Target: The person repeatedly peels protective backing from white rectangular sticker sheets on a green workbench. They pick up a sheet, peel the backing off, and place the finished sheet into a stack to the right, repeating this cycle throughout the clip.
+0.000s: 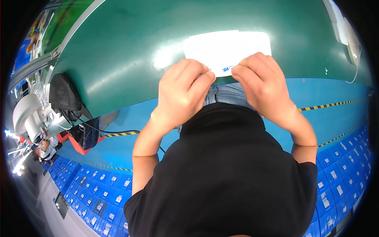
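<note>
**Reader:** What is closest to the camera?

**Describer:** Black fabric, the person's own shirt [225,177], fills the lower middle of the view. Both bare forearms rise from it toward a white rectangular sheet [227,47], the landmark for everything else.

**Reader:** What are the hands doing?

**Describer:** Both hands sit at the near edge of the white sheet, close together but not touching each other. The left hand [183,93] has its fingers curled and pinched on the sheet's near left corner. The right hand [262,85] is curled the same way on the near right part of that edge. Each is clamped on the sheet, knuckles up; the fingertips are hidden beneath.

**Reader:** Where does the sheet lie?

**Describer:** It lies flat on a glossy green tabletop [130,51], bright with glare, its near edge just at the tabletop's rim.

**Reader:** And around it?

**Describer:** Below the sheet, past the rim, a blue floor [327,94] shows yellow-and-black striped lines. Far left of the sheet, a black mesh bag [65,94] hangs at the tabletop's edge, with a white fan [27,116] beyond it. Well below the sheet, on both lower sides, stand rows of blue bins [98,193]. Right of the sheet, a white cable [357,63] runs over the tabletop.
</note>
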A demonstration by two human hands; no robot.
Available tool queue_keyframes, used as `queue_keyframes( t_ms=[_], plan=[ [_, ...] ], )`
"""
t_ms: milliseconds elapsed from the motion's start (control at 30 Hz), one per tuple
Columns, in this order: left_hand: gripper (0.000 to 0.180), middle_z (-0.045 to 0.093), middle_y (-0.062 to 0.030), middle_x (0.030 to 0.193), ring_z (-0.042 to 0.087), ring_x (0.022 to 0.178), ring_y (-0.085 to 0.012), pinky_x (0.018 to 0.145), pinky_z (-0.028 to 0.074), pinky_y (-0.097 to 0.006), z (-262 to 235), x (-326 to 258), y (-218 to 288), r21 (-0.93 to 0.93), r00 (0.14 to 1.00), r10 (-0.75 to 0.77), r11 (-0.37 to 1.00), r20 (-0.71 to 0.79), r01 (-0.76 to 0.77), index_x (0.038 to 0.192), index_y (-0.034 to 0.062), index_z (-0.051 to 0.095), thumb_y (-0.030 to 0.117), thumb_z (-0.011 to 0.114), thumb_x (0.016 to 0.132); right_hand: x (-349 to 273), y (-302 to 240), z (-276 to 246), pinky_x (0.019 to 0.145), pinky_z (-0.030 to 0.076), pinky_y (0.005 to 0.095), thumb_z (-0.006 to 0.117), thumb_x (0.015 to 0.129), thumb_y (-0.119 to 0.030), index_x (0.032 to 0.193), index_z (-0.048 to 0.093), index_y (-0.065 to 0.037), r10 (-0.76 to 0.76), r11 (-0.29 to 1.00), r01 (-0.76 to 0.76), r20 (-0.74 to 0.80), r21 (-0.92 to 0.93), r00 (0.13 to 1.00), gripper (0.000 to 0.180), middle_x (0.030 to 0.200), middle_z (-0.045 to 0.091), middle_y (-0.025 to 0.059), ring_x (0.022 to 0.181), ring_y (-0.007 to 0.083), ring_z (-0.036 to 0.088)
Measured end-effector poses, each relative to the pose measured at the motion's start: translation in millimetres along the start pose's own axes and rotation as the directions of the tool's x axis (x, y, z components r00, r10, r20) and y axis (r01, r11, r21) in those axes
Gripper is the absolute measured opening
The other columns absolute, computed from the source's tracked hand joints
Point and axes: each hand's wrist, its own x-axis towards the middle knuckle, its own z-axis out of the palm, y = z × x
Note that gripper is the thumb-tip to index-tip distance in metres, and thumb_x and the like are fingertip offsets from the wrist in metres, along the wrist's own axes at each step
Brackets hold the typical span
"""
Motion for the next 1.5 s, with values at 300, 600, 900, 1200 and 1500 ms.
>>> queue_keyframes(
  t_ms=[300,600,900,1200,1500],
  plan=[
    [0.014,0.062,-0.0076,0.085,0.059,0.079,-0.0278,0.066,0.047,-0.038,-17,24,5,-0.087,0.941,-0.19,0.971,0.279,0.222,0.085,0.0041,0.062,-0.002,0.07,0.075,26,7,-15,0.069,0.049,0.0453,0.063,0.077,0.002,0.078,0.06,0.001,0.134,0.973,-0.186,0.319,0.139,0.938,0.004,0.077,0.059,0.0145,0.079,0.0349,0.059],
    [0.02,0.06,-0.0071,0.08,0.058,0.076,-0.0292,0.065,0.046,-0.039,-21,40,-4,-0.091,0.901,-0.174,0.97,0.396,0.228,0.09,0.0066,0.058,-0.001,0.068,0.074,48,16,-26,0.07,0.05,0.0439,0.071,0.078,-0.006,0.082,0.061,0.001,0.156,0.954,-0.265,0.526,0.139,0.836,0.013,0.08,0.066,0.0155,0.078,0.037,0.064],
    [0.018,0.059,-0.0069,0.078,0.057,0.073,-0.0273,0.063,0.047,-0.037,-16,36,-9,-0.151,0.913,-0.168,0.96,0.372,0.238,0.086,0.0063,0.058,-0.002,0.069,0.073,73,26,-19,0.057,0.046,0.0431,0.085,0.069,-0.016,0.067,0.058,-0.001,0.114,0.986,-0.165,0.652,0.016,0.75,0.031,0.06,0.061,0.0145,0.063,0.0354,0.061],
    [0.04,0.064,-0.0073,0.094,0.063,0.081,-0.0255,0.071,0.051,-0.036,0,-17,-4,-0.104,0.996,-0.083,0.992,-0.045,0.078,0.109,0.0095,0.071,0.006,0.078,0.07,110,18,-29,0.073,0.055,0.0455,0.079,0.077,-0.031,0.078,0.071,0.007,0.086,0.995,0.001,0.851,-0.101,0.518,0.039,0.076,0.067,0.0284,0.081,0.0432,0.068],
    [0.037,0.06,-0.013,0.13,0.056,0.119,-0.0336,0.103,0.04,-0.055,11,-42,8,0.33,1.0,-0.011,0.944,0.022,0.003,0.12,0.0116,0.069,0.031,0.067,0.088,114,23,-26,0.073,0.055,0.0458,0.078,0.078,-0.032,0.079,0.072,0.005,0.082,0.995,-0.085,0.896,-0.049,0.436,0.037,0.076,0.067,0.0266,0.078,0.0438,0.067]
  ],
)
